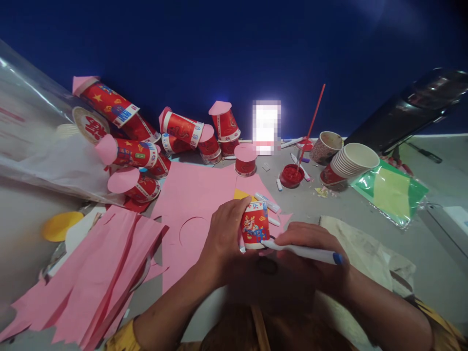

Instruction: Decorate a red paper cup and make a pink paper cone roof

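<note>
A red printed paper cup [255,225] with blue marks along its white band is held upside down in my left hand [224,229], whose fingers wrap its left side. My right hand [310,241] grips a white marker pen [305,252] with a blue end. The marker's tip touches the cup near its lower edge, beside a blue drawn shape. Under the hands lie pink paper [197,195] with a cut curve and a bit of yellow paper [239,194]. More white markers [267,201] rest just behind the cup.
Several decorated cups with pink paper cones [221,114] stand or lean along the blue wall. Further right are a red paint pot [292,175] with a stick, stacked cups [351,163], a green packet [391,190] and a cloth [365,253]. Cut pink sheets [95,273] lie left.
</note>
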Demonstrator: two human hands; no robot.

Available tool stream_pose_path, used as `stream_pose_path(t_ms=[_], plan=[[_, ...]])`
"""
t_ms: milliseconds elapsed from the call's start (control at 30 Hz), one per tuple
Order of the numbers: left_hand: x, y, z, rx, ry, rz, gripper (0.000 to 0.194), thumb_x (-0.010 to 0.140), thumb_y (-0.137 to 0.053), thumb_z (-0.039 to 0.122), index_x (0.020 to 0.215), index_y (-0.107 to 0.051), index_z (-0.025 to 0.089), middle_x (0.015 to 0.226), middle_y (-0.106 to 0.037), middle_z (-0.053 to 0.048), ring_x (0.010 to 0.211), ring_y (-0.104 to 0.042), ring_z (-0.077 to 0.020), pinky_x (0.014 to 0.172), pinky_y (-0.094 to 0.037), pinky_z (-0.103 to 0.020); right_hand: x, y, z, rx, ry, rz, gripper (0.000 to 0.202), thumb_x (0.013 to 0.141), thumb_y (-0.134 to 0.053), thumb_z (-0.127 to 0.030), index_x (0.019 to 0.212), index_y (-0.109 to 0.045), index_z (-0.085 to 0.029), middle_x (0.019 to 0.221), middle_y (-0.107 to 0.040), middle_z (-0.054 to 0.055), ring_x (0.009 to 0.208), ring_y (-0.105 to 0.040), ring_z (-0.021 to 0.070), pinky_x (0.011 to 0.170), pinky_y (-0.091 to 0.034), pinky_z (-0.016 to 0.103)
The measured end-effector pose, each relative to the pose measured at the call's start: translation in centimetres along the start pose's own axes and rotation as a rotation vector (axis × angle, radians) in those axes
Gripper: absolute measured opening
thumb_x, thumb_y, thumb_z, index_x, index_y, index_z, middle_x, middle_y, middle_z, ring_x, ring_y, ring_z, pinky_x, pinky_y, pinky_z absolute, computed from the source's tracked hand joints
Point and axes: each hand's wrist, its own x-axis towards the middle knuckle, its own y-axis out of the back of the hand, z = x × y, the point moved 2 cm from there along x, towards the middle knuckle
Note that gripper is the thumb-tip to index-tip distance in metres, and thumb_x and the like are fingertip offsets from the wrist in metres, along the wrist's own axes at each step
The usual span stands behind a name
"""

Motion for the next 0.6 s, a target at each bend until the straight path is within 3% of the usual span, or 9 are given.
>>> stream_pose_path(t_ms=[300,500,600], plan=[[0.0,0.1,0.3,-0.011,0.002,0.000,0.093,0.074,-0.084,0.049,0.151,-0.036,0.029,0.139,-0.057,-0.015,0.127,-0.056,-0.0384,0.101,-0.049,-0.061,-0.2,0.4,0.2,-0.091,0.026,-0.020,0.009,0.092,-0.064,-0.015,0.094,-0.070,-0.022,0.069,-0.076,0.003,0.055,-0.070,0.0177,0.053,-0.054,0.027],[0.1,0.5,1.3,-0.078,0.072,0.039,0.085,0.074,-0.086,0.042,0.145,-0.042,0.028,0.137,-0.058,-0.013,0.127,-0.057,-0.0353,0.103,-0.049,-0.057,-0.4,1.1,0.6,-0.094,-0.147,0.020,0.009,0.090,-0.065,-0.019,0.083,-0.071,-0.021,0.066,-0.074,0.003,0.052,-0.067,0.0169,0.052,-0.053,0.027],[0.1,0.5,1.5,-0.095,0.091,0.047,0.083,0.073,-0.087,0.040,0.144,-0.044,0.029,0.136,-0.059,-0.012,0.126,-0.058,-0.0349,0.102,-0.050,-0.056,-0.4,1.1,0.5,-0.133,-0.120,0.080,0.006,0.089,-0.068,-0.019,0.084,-0.072,-0.021,0.068,-0.076,0.004,0.054,-0.069,0.0178,0.052,-0.055,0.027]])
